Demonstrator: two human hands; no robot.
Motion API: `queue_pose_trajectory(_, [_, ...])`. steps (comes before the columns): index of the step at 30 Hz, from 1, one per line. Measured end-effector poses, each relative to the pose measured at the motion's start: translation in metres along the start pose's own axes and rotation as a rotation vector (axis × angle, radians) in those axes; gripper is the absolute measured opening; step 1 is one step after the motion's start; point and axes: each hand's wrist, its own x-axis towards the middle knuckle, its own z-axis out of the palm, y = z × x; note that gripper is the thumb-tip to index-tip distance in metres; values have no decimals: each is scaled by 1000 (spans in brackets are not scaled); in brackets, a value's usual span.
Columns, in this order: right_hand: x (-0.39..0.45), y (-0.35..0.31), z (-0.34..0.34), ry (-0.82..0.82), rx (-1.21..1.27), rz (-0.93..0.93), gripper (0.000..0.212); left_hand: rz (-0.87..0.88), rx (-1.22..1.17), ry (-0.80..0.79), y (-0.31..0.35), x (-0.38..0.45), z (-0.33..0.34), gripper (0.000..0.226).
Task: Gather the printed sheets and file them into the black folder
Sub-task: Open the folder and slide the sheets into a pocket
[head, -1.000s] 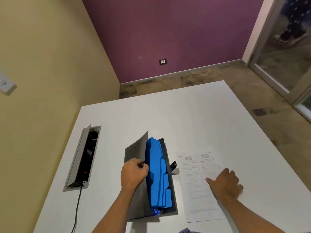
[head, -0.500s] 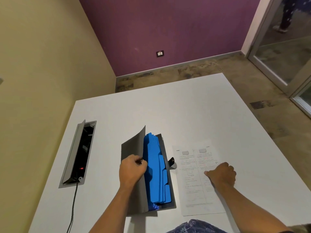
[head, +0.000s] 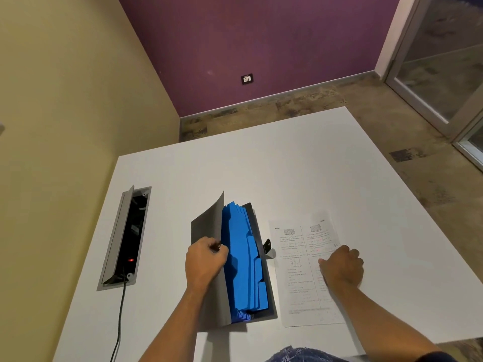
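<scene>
Black folder open beside printed sheets
Left hand [head: 205,259] pinches the black folder [head: 209,231] cover up, blue dividers [head: 245,262] showing; right hand [head: 341,266] curled on printed sheets [head: 300,270], text unreadable.

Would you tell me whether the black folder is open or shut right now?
Open: the left hand holds the black folder cover lifted, exposing the blue dividers.

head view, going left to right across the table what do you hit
cable box → left hand on the grey cover → blue dividers → clasp → printed sheets → right hand
</scene>
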Motion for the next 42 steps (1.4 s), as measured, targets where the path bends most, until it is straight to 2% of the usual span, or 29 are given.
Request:
queue_pose_trajectory(8, [12,-4,-11,-122,151,107,58,-5,-27,26,-1,-2,-5,18])
queue_pose_trajectory(12, [23,4,-19,-239,240,115,40,9,-27,25,-4,-2,-10,18])
queue_pose_trajectory(14, [28,14,-20,-279,328,112,42,8,-35,14,-5,-2,-13,18])
queue_pose_trajectory(17, [33,27,-21,-325,485,66,44,5,-45,11,-6,-1,-18,19])
queue_pose_trajectory(20, [33,34,-26,-259,460,-22,42,-19,-68,17,-5,-2,-20,20])
queue_pose_trajectory(22, [35,36,-24,-262,542,-93,41,-37,-81,20,-4,-2,-21,20])
queue_pose_trajectory(27, [45,48,-15,-408,754,-131,31,-61,-131,27,-9,-1,-21,18])
queue_pose_trajectory(32, [45,48,-18,-534,882,-338,35,-59,-147,32,-14,2,-23,15])
queue_pose_trajectory(36, [42,38,-35,-486,919,-481,40,-41,-167,19,-17,2,-26,8])
queue_pose_trajectory(42, [40,11,-74,-344,1183,-434,35,-42,-185,8,-17,2,-25,20])
